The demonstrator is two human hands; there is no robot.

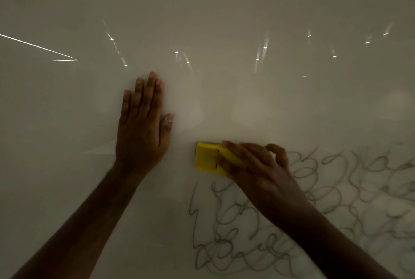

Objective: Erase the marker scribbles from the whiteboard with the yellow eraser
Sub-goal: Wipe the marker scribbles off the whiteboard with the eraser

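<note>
A glossy whiteboard (pixel 224 9) fills the whole view. Dark looping marker scribbles (pixel 336 193) cover its lower right part. My right hand (pixel 253 166) grips a yellow eraser (pixel 205 158) against the board, at the upper left edge of the scribbles. The fingers curl over the eraser's right half and hide it. My left hand (pixel 141 126) lies flat on the bare board to the left, fingers straight and pointing up, about a hand's width from the eraser.
Ceiling lights reflect as bright spots and streaks across the upper board (pixel 265 47). The board above and left of the eraser carries no marks. No edge or tray of the board is in view.
</note>
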